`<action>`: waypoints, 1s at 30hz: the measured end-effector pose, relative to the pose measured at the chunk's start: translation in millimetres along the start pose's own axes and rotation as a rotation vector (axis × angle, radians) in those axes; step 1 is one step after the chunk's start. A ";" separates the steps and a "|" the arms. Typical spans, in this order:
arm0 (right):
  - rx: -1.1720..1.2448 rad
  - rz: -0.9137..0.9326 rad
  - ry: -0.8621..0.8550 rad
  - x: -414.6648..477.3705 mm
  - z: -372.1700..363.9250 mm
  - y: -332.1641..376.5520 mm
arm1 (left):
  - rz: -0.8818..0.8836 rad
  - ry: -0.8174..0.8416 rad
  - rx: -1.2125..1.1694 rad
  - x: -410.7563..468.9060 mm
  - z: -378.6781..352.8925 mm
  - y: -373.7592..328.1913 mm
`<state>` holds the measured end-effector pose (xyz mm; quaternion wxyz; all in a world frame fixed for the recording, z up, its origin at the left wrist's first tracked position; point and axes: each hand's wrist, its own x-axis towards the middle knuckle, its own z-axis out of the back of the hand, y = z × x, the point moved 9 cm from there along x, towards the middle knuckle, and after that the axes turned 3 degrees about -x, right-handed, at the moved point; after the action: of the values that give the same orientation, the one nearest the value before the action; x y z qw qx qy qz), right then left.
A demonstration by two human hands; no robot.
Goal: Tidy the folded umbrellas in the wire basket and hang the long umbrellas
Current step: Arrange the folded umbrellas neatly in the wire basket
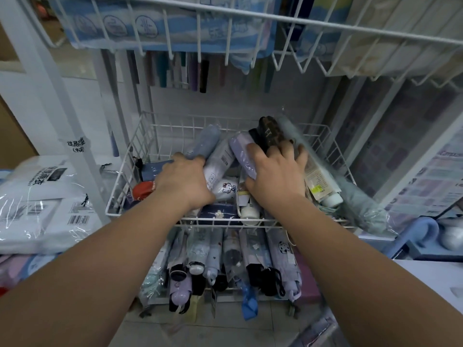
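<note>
Nearest me, the lower basket (250, 288) holds a row of folded umbrellas lying side by side, handles toward me, and it looks sorted enough. Above it is the wire basket (117, 186) I'm working in, and its contents are a jumble at crossed angles. My left grip (184, 180) is knuckles-up with the fingers curled over the near end of the grey-blue umbrella (206, 141), beside the white umbrella (220, 166). My right grip (275, 171) clasps the lilac umbrella (240, 151), thumb under and index on top, with the other fingers spread over the black umbrella (269, 131). The pale green umbrella (360, 204) pokes out over the right rim. Raincoat packs (42, 196) sit stacked to the left. Further back, thin long shapes (175, 71) hang under the upper wire basket (250, 21); they may be long umbrellas, but they're too blurred to confirm. My call is that we're early in the tidying: this basket is unaligned, the overhanging one needs tucking in, and the hanging step is not visibly begun.
</note>
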<state>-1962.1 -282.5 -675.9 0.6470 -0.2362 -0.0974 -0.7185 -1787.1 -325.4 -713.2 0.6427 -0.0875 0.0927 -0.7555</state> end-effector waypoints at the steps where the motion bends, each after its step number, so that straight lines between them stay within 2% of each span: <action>1: 0.021 -0.015 -0.006 0.9 4.2 -1.8 | -0.008 -0.021 -0.025 -0.3 3.5 0.4; 4: 0.206 -0.114 -0.057 4.4 25.3 -23.5 | -0.022 -0.061 -0.071 1.1 13.8 3.4; 7: 0.700 -0.264 -0.033 9.5 36.9 -64.5 | -0.001 -0.068 -0.116 2.4 19.8 9.3; 9: 0.827 -0.338 -0.044 16.4 41.7 -96.5 | 0.013 -0.081 -0.166 0.8 21.6 12.8; 13: 0.575 -0.338 -0.063 22.9 38.2 -139.0 | 0.025 -0.118 -0.212 -8.2 25.1 9.3; 17: 0.432 -0.458 0.161 24.9 5.1 -159.8 | -0.028 -0.190 -0.177 -18.6 36.2 -20.0; 19: 0.362 -0.422 0.293 29.2 0.2 -155.4 | -0.061 -0.209 -0.196 -22.1 39.9 -38.6; 22: 0.279 -0.225 0.425 30.8 -7.5 -137.2 | -0.053 -0.201 -0.261 -24.7 37.2 -55.1; 25: 0.298 -0.145 0.391 24.9 -10.2 -137.5 | -0.007 -0.192 -0.376 -26.1 30.4 -58.9; 28: 0.269 -0.092 0.216 27.4 -8.8 -148.7 | 0.008 -0.194 -0.476 -28.4 25.0 -67.6; 30: 0.200 -0.113 0.168 27.9 -14.3 -155.4 | -0.002 -0.222 -0.503 -30.6 24.9 -78.8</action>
<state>-2118.1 -291.1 -649.7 0.6317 -0.1040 -0.1272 -0.7576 -1851.2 -283.5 -669.6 0.6062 -0.3268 0.2065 -0.6951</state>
